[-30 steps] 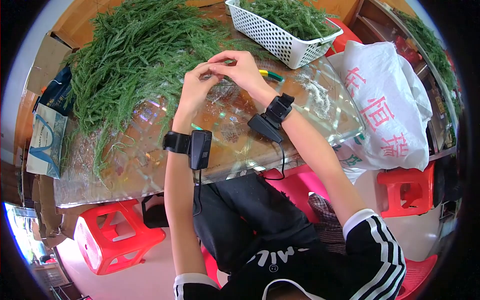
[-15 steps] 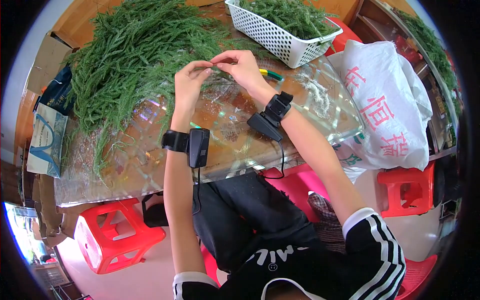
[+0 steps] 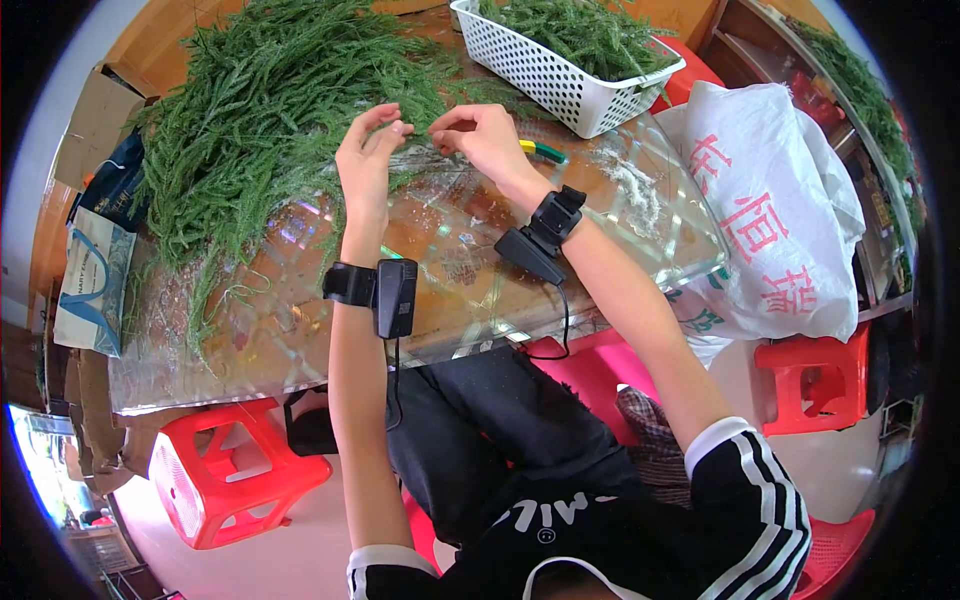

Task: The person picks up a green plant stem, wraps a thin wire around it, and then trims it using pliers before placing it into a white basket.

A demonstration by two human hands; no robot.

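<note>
My left hand [image 3: 367,155] is raised over the near edge of a large heap of green needle-like sprigs [image 3: 270,110], its fingers curved and apart, with nothing plainly between them. Just right of it, my right hand [image 3: 483,145] has thumb and fingertips pinched together. Whatever sits in that pinch is too small to make out. Thin sprig ends and whitish bits lie below both hands. Beside my right hand rests a tool with yellow-and-green handles [image 3: 543,151], partly hidden behind the hand.
A white perforated basket [image 3: 585,95] of sprigs stands at the back right of the table [image 3: 440,290]. White powdery debris [image 3: 635,190] lies near it. A white sack [image 3: 770,220] is at the right, paper bags [image 3: 95,280] at the left. Red stools [image 3: 235,470] stand around.
My hands were touching fingertip to fingertip. Now they are slightly apart: the left fingers have spread, and the right hand keeps its pinch a little lower.
</note>
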